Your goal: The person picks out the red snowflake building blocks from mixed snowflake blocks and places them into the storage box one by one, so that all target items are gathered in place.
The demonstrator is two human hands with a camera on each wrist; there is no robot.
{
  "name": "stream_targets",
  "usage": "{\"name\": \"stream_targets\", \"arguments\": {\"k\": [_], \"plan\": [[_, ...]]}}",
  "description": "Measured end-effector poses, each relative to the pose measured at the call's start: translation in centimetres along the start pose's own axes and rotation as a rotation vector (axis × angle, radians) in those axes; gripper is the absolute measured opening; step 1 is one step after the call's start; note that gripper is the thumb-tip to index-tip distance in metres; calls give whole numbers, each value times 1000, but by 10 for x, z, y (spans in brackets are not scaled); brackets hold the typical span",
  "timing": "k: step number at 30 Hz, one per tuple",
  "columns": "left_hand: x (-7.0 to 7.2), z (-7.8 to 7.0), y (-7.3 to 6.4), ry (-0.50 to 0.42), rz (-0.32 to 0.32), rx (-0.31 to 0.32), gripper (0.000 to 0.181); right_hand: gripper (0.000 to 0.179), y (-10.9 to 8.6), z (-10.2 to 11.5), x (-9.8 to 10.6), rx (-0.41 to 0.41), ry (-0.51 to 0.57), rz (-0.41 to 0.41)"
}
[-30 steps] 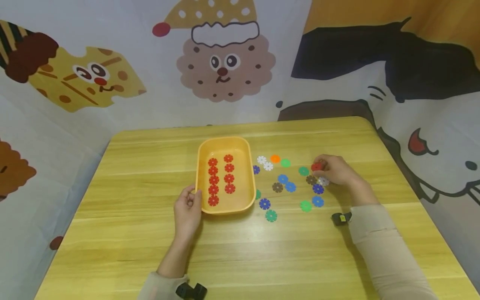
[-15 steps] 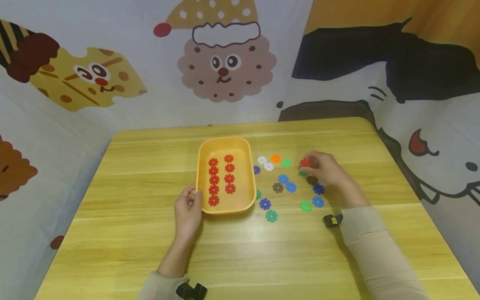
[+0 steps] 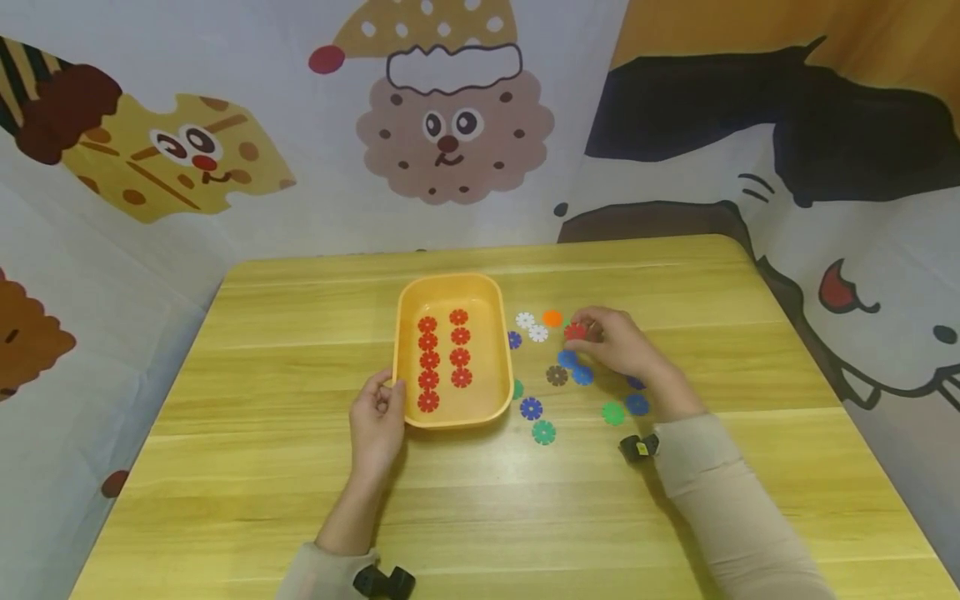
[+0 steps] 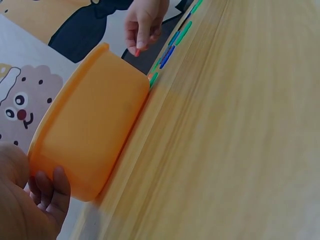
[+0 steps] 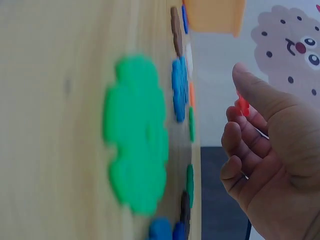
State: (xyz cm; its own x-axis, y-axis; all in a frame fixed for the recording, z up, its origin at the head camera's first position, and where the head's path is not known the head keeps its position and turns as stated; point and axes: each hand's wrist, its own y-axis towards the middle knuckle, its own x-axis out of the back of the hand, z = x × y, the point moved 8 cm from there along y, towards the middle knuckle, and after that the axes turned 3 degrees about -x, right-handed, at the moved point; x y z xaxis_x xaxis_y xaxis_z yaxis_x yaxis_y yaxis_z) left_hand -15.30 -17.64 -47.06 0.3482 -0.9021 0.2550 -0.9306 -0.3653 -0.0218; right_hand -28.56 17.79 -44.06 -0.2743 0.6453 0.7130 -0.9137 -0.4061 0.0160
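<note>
My left hand (image 3: 377,425) holds the near left side of a yellow-orange plastic tray (image 3: 486,333), its fingers curled against the wall in the left wrist view. Inside the tray, several red notched plastic discs (image 3: 429,360) lie in two columns, the left one longer. Between thumb and fingers my right hand (image 3: 618,342) pinches another red notched disc (image 3: 574,332), raised above the table in the right wrist view. The hand is right of the tray, over scattered discs, and covers some of them in the head view.
On the wooden table (image 3: 480,508), loose discs lie right of the tray: white (image 3: 525,320), orange (image 3: 552,318), brown (image 3: 557,376), blue (image 3: 582,375) and green (image 3: 543,432). A cartoon-printed cloth (image 3: 300,225) hangs behind the table.
My right hand has carried the red disc leftward from the far right of the loose discs toward the tray. My left hand and the tray have stayed in place.
</note>
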Motion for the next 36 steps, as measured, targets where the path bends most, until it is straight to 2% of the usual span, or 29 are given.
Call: {"name": "stream_targets", "arguments": {"k": [13,26,32,36], "plan": [[0,0,-2,13,-16,-12,31,37,7,21,-18,7,55,39],[0,1,-2,0,-9,-14,32,35,17,52,-37,46,83,91],[-1,1,-1,0,-9,-11,32,42,20,70,-39,105,90,98],[-1,2,-1,5,-14,-6,32,40,21,81,-42,153,89,100]]}}
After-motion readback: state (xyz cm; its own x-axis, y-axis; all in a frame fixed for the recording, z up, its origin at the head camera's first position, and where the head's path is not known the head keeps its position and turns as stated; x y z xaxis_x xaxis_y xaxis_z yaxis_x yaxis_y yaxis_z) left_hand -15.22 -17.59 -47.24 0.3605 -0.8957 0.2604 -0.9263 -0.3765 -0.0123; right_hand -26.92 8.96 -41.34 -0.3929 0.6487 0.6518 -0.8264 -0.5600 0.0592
